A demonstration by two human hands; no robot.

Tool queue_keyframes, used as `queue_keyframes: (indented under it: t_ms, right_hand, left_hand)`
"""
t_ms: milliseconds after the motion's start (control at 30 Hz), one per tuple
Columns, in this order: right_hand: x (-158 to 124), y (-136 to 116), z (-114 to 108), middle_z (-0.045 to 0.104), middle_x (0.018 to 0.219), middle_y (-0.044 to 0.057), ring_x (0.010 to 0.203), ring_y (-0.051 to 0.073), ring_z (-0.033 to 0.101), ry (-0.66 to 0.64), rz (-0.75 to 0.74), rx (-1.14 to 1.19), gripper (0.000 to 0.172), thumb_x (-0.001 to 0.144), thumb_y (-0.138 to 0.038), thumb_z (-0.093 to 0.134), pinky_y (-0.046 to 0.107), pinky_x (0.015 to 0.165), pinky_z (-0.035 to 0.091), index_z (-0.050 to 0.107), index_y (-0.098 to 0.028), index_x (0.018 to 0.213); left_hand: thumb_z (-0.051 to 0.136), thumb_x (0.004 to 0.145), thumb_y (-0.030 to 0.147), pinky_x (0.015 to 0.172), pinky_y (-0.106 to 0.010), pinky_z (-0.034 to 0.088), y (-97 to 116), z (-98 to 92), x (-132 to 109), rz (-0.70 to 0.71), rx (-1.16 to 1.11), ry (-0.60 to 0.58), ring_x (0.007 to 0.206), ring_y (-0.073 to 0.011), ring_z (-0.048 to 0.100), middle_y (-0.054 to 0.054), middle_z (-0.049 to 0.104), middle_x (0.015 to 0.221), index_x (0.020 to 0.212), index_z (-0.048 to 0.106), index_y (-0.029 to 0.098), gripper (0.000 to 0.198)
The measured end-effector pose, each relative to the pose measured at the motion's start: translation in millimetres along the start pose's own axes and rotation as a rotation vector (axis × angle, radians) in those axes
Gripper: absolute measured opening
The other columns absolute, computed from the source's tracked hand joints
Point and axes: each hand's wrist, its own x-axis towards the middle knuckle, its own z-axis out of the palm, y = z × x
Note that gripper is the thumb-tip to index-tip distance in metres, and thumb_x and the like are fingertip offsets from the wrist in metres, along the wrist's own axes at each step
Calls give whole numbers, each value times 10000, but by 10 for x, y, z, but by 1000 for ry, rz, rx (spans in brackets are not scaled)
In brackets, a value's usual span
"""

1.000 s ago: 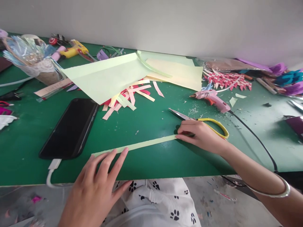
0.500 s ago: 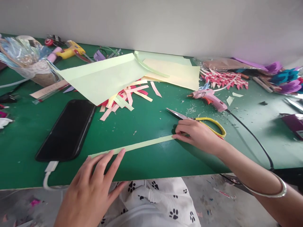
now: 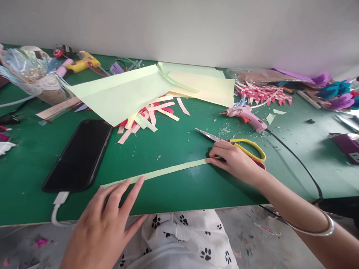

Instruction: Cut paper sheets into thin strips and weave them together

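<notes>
A narrow pale green paper strip (image 3: 171,169) lies slanted across the green table, its right end higher in the view. My left hand (image 3: 105,213) rests with fingers spread, the fingertips touching the strip's left part. At the other end, my right hand (image 3: 232,158) pinches the strip between thumb and fingers; the very tip is hidden by them. Just behind and partly under the right hand lie scissors (image 3: 248,144) with yellow and red handles, blades pointing left. A black phone (image 3: 80,157) with a white cable plugged in lies left of the strip.
Cut paper strips (image 3: 148,116) lie heaped beside a large pale green sheet (image 3: 126,89) and a cream sheet (image 3: 204,86). A pink glue gun (image 3: 246,116) trails a black cord to the table's front edge. A woven red-and-pink paper piece (image 3: 263,93) sits behind it.
My left hand has shifted slightly left along the strip, and a little more of the strip shows. The right hand keeps its pinch; the view has moved a little.
</notes>
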Motion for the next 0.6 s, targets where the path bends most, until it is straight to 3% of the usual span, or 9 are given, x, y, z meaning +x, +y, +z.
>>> queue_keyframes:
  t_ms: [200,433,600]
  right_hand:
    - [-32,-20,14,510,792,48,712,157,486,49,25,-7,211,895,-298,461,280,649,416,513,-179,729]
    - [-131,13,70,515,1052,84,885,224,448,204,77,-211,228,869,-361,501,372,747,359,550,-195,721]
    - [-164,24,80,530,1114,63,936,225,467,222,123,-262,247,873,-380,497,375,772,329,552,-201,711]
  left_hand:
    - [442,871,408,890,-466,402,-12,3,-4,7,-5,7,975,-307,523,-153,537,1087,1429,241,185,634]
    - [414,883,383,872,-499,412,-23,39,-9,22,-12,36,950,-313,529,-156,538,1063,1426,251,192,598]
    - [410,879,373,881,-514,409,-15,38,-6,24,5,36,943,-322,526,-160,541,1072,1428,244,182,605]
